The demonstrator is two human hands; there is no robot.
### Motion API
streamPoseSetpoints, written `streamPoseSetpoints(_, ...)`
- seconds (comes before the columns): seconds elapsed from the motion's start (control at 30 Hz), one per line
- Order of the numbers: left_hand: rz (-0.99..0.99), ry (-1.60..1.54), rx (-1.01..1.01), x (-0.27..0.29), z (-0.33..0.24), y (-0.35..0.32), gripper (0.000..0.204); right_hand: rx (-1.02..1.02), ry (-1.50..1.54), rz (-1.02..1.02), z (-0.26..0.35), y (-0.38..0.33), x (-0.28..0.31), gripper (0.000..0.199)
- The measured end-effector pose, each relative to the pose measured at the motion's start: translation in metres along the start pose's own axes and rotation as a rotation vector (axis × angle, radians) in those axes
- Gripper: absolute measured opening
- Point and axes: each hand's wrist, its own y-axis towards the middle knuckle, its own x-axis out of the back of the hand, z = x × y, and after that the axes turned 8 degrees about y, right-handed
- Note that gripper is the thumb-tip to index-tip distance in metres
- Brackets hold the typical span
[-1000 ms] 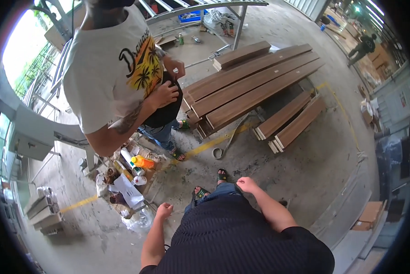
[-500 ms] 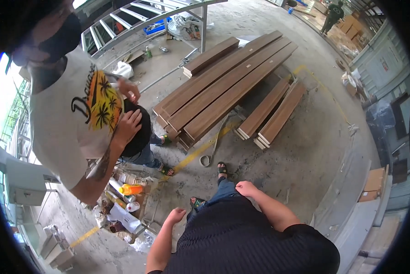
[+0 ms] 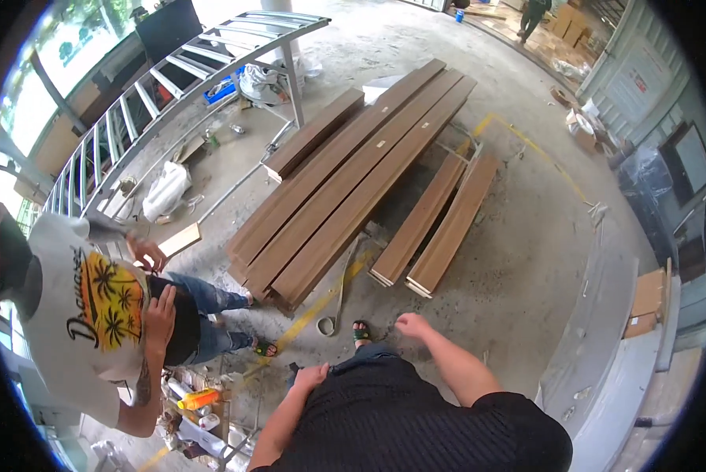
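Observation:
My left hand point(image 3: 312, 376) hangs loosely at my hip with curled fingers and holds nothing. My right hand point(image 3: 412, 324) swings out in front of my body, empty too, fingers half folded. Both are above the concrete floor, near my sandalled foot point(image 3: 360, 331). A stack of long brown boards point(image 3: 345, 185) lies on the floor ahead of me. Two shorter brown boards point(image 3: 439, 224) lie to its right.
A person in a white printed shirt point(image 3: 85, 322) stands at my left, one hand on a black object at the waist. Cans and bottles point(image 3: 198, 399) sit beside that person. A metal ladder-like frame point(image 3: 188, 79) leans at the back left. A yellow strap point(image 3: 339, 287) lies on the floor.
The view has swung to the right, so the person at my left slid toward the left rim and the boards moved to the middle. My hands kept hanging at my sides.

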Motion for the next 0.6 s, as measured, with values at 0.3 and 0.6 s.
streamPoseSetpoints(0.3,0.066,0.188,0.061,0.016,-0.017,0.053,0.064,-0.208,0.307,-0.142,-0.045,0.028,0.06,0.028)
streamPoseSetpoints(0.6,0.073,0.182,0.114,0.068,-0.027,0.054,0.066,-0.292,0.072,0.216,-0.034,0.027,0.001,0.031)
